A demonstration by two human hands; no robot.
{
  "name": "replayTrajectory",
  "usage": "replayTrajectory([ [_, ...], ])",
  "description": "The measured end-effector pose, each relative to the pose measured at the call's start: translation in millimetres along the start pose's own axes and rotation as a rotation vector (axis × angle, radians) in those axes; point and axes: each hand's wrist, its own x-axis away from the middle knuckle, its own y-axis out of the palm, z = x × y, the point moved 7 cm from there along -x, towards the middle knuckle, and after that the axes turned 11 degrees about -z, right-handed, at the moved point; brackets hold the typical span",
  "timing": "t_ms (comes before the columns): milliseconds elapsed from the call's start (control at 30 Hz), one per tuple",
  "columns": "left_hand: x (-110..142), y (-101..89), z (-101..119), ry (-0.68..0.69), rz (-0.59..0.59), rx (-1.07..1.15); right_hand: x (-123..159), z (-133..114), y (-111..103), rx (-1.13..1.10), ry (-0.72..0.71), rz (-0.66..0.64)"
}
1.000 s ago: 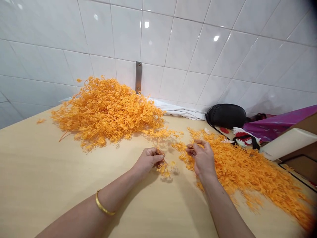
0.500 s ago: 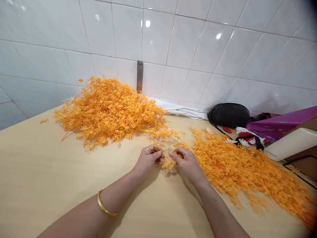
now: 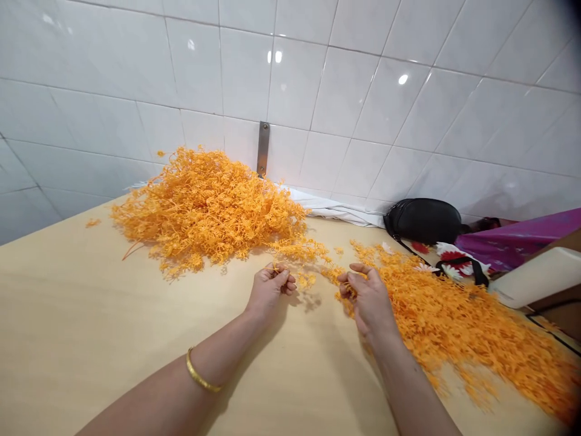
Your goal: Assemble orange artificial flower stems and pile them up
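Note:
My left hand (image 3: 271, 289) is curled at the edge of a large heap of orange plastic sprigs (image 3: 204, 212), pinching a thin orange sprig (image 3: 275, 267) between its fingertips. A small loose cluster of sprigs (image 3: 307, 279) lies just beyond that hand. My right hand (image 3: 368, 300) pinches a bit of orange sprig (image 3: 347, 289) at the near edge of a wide spread of sprigs (image 3: 458, 327). A gold bangle (image 3: 198, 374) circles my left wrist.
The pale wooden table (image 3: 113, 303) meets a white tile wall (image 3: 345, 103) with a metal bracket (image 3: 262, 148). A white cloth (image 3: 336, 211), black bag (image 3: 422, 221), floral cloth (image 3: 456, 257), purple sheet (image 3: 517, 242) and cream object (image 3: 540, 275) lie along the far right.
My hands have moved apart, with the right hand shifting right and away from the small cluster. The right hand's fingers have curled in. The view has shifted slightly.

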Motion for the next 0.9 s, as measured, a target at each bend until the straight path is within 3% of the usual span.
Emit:
replayTrajectory([
  [233,2.1,2.5,2.0,0.02,0.003,-0.054,11.1,22.1,38.4,0.125,0.153,-0.327],
  [333,3.2,6.4,2.0,0.018,-0.022,-0.086,12.2,29.6,48.2,0.235,0.138,-0.41],
  [500,-1.0,9.3,-2.0,0.016,-0.035,-0.131,23.6,11.4,56.7,0.414,-0.048,-0.384],
  [667,-7.0,-2.9,0.3,0.032,0.099,-0.117,48.3,-13.4,70.7,0.285,-0.098,-0.61],
  [767,-6.2,-3.7,3.2,0.042,0.106,-0.123,40.1,-10.9,59.7,0.211,-0.024,-0.524],
  [900,-2.4,-2.0,4.0,0.04,0.112,-0.115,21.6,18.0,45.4,0.26,0.218,-0.404],
])
